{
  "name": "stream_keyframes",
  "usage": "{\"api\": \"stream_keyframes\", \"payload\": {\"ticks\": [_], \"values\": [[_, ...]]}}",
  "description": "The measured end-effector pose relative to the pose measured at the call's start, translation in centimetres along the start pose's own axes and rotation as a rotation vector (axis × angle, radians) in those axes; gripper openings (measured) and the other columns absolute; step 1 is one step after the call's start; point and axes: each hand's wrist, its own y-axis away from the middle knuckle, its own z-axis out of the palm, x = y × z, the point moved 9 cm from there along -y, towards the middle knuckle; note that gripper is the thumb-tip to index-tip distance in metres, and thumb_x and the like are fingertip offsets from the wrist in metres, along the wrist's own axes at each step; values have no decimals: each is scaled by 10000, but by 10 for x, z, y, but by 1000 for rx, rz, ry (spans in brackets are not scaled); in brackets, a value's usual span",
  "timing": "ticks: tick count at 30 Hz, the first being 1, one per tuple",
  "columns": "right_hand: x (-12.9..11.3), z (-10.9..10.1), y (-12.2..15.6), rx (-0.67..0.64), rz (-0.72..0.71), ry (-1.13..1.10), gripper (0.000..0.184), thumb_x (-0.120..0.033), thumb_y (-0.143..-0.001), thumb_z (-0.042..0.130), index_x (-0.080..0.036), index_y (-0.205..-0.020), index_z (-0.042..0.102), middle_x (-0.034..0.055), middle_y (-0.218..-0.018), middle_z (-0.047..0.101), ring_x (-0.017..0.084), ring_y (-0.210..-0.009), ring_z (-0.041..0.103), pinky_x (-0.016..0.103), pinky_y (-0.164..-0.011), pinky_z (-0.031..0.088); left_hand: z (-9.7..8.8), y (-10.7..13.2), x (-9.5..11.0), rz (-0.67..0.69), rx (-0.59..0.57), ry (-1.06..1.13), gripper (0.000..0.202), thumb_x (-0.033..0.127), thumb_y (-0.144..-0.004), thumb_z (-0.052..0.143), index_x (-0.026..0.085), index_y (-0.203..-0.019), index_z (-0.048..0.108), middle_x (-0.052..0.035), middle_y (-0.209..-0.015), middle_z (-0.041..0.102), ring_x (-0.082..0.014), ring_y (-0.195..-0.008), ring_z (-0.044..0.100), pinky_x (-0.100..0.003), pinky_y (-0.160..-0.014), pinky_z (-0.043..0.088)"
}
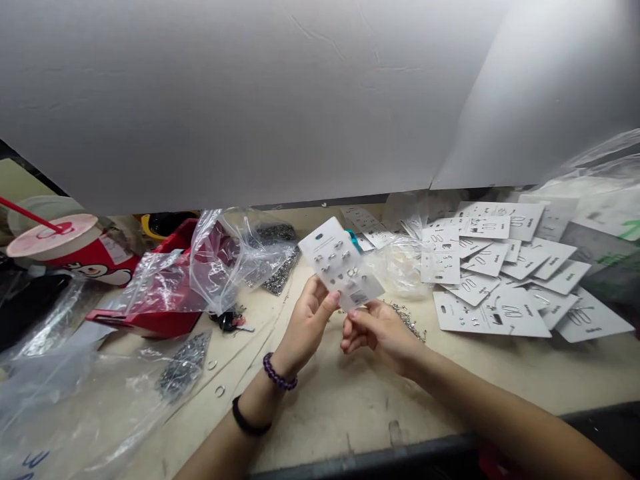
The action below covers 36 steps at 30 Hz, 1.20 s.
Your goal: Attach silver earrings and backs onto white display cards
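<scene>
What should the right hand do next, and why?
Perhaps the right hand should take one of the loose metal pieces just beyond it: the left hand grips the white card, and those pieces lie close by. Whether the card lacks any piece, I can't tell.

The label (358,296) on the held card (327,247) is illegibly small; left of this card a black object (30,310) is cut off, right of it a plastic bag (613,227).
</scene>
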Motion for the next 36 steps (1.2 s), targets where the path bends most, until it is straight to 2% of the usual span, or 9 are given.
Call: {"api": "stream_keyframes", "payload": {"ticks": [2, 4, 9, 16, 20, 25, 29, 33, 36], "values": [[9, 0, -2, -12, 102, 100, 291, -396, -701, 648, -134, -720, 524, 20, -595, 622, 131, -500, 611, 240, -480, 503, -2, 0, -4, -22, 23, 24, 415, 364, -781, 563, 170, -1131, 451, -104, -1149, 562, -217, -1011, 545, -314, -806, 461], [6, -8, -5, 27, 100, 194, 298, -408, -718, 626, -122, -691, 547, 38, -618, 629, 120, -502, 602, 219, -461, 484, -6, 0, -7, -52, 56, 12, 407, 388, -767, 573, 166, -1094, 477, -92, -1088, 596, -200, -918, 578, -299, -741, 477], [-27, -26, -3, 161, -168, 218, 240, -373, -769, 597, -177, -905, 570, 24, -815, 638, 118, -664, 604, 217, -533, 496, -11, 2, -11, -137, 84, 6, 409, 452, -768, 534, 163, -1057, 537, -77, -1032, 624, -174, -798, 592, -286, -653, 496], [-22, -13, -3, 30, -175, 170, 214, -361, -757, 618, -170, -845, 577, 19, -792, 623, 122, -643, 588, 254, -544, 510, -11, -2, -17, -208, 5, 38, 405, 451, -754, 557, 121, -987, 584, -88, -893, 659, -172, -727, 601, -297, -650, 483], [-18, -16, -1, 60, -182, 187, 223, -373, -744, 629, -179, -837, 570, 11, -792, 629, 121, -637, 588, 260, -550, 516, -16, -3, -19, -224, 7, -37, 399, 458, -747, 565, 111, -939, 602, -84, -877, 662, -173, -763, 590, -302, -697, 467], [-13, -22, 2, 56, -150, 179, 239, -393, -743, 624, -178, -835, 574, 16, -765, 639, 134, -633, 594, 264, -552, 511, -8, -1, -16, -251, -78, -57, 389, 435, -764, 553, 133, -1008, 577, -100, -1011, 641, -215, -882, 588, -332, -754, 470], [-13, -27, 4, 47, -92, 142, 272, -364, -729, 640, -194, -932, 574, 21, -806, 650, 148, -680, 603, 262, -574, 495, -4, 0, -10, -174, -108, -192, 381, 435, -782, 521, 143, -1021, 574, -100, -1050, 630, -240, -933, 575, -364, -810, 457], [-24, -36, 10, 96, -86, 98, 200, -301, -715, 647, -184, -870, 598, 17, -809, 649, 123, -676, 582, 220, -589, 457, 6, 2, -1, -34, -250, -190, 433, 486, -815, 398, 160, -1037, 576, -101, -1085, 601, -250, -971, 545, -356, -785, 466], [-36, -49, 14, 200, -119, 11, 198, -291, -700, 638, -189, -864, 598, 22, -813, 645, 126, -648, 567, 214, -538, 437, -10, -5, 11, 7, -137, -283, 395, 444, -835, 360, 170, -1034, 564, -98, -1069, 584, -217, -913, 551, -335, -735, 478]]}}
